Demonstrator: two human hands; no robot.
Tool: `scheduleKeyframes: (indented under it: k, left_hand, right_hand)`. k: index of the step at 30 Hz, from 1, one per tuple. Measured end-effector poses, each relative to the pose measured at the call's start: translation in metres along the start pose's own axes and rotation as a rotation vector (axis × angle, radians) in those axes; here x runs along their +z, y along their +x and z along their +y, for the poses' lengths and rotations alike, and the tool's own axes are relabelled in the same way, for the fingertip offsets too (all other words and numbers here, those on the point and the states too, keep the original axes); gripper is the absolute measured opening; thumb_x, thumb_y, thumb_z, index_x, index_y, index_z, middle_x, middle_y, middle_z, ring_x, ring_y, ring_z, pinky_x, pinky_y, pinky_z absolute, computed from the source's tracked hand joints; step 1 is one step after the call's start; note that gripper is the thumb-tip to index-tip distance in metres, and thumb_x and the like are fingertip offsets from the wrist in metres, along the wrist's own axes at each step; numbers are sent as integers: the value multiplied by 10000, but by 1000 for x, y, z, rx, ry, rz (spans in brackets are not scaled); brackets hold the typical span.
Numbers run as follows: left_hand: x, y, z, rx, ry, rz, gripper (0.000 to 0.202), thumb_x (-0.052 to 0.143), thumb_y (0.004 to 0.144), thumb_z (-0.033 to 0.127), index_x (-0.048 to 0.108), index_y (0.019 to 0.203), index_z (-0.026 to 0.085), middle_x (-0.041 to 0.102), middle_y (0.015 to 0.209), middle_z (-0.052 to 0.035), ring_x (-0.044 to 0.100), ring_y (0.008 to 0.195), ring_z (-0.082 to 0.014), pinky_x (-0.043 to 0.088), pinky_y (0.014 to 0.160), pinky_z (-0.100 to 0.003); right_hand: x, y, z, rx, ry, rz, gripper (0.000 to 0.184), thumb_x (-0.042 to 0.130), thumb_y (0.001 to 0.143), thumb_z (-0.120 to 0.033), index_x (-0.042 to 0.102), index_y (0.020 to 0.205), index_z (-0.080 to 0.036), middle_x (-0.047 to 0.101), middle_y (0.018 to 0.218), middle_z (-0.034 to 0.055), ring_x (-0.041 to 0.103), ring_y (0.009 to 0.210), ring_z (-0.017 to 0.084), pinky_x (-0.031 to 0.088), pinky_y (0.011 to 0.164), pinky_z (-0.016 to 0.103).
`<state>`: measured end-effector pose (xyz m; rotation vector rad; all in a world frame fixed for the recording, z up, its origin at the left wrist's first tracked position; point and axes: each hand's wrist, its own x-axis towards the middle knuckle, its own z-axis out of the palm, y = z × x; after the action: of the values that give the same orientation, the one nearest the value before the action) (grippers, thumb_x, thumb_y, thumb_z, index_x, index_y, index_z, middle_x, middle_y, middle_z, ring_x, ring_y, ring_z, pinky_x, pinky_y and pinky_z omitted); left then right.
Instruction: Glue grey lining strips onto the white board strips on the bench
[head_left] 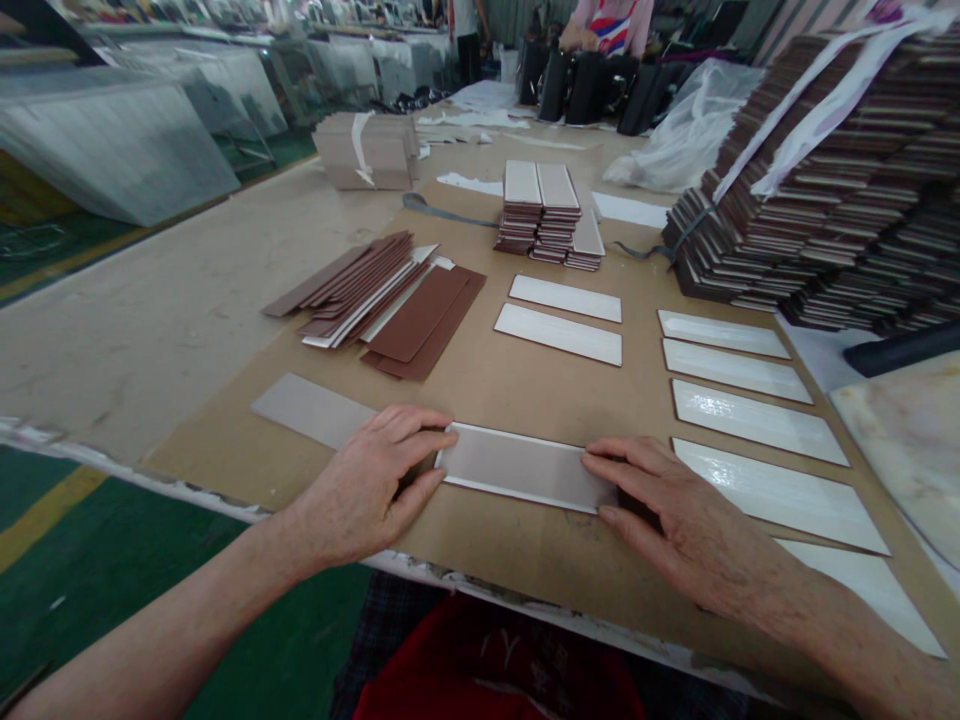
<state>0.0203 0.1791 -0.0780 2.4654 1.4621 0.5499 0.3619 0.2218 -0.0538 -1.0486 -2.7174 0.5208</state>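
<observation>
A grey rectangular panel with a white border (521,466) lies flat on the brown cardboard sheet (480,385) near the table's front edge. My left hand (367,485) presses on its left end, fingers stretched flat. At the panel's right end my right hand (675,515) does the same, fingers extended along the edge. A plain grey strip (311,408) lies just left of my left hand. Neither hand wraps round anything.
Glossy white strips (750,420) lie in a row at the right, two more (562,315) in the middle. Fanned brown and white pieces (375,300) lie at left, small stacks (547,210) behind. A big pile of brown pieces (840,190) fills the right. A person works at the far end.
</observation>
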Motion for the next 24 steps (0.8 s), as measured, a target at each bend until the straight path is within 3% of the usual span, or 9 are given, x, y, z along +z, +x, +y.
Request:
scheduleKeyframes:
  k: [7,13,17,20,24]
  left_hand:
    - [0,-1,-1,-3,13,-11,300,496,955,226,584,1239,184,546,1307,-96,493,1207,-242,397,1061,-441]
    - [-5,2,6,29,160,-46,305,451,975,229,591,1239,168,523,1296,-114,480,1177,-265,395,1035,-457]
    - [-13,6,13,111,307,-100,272,430,982,227,610,1178,169,605,1200,-100,522,1113,-266,391,967,-465]
    - [-18,11,26,148,438,-125,343,402,999,235,551,1306,205,630,1143,-92,544,1063,-274,355,972,-515]
    - [-16,16,48,130,547,-190,500,507,960,545,504,1392,291,628,1013,-74,539,1035,-296,331,1022,-557]
  right_hand:
    - [3,-1,-3,-60,-92,23,334,428,972,-161,567,1275,-167,522,1331,119,496,1186,235,487,1015,446]
    - [5,3,-12,-83,-304,40,316,443,968,-179,620,1216,-96,592,1165,143,532,1027,277,507,905,494]
    - [4,9,-26,-37,-377,-11,360,513,972,-332,612,1250,-124,608,1078,133,552,974,287,496,895,503]
    - [4,15,-39,-17,-428,-66,507,542,956,-509,533,1377,-227,604,1026,105,557,950,305,488,866,526]
    - [9,19,-46,-5,-479,-72,611,560,909,-637,522,1399,-273,591,1016,101,555,959,319,492,829,504]
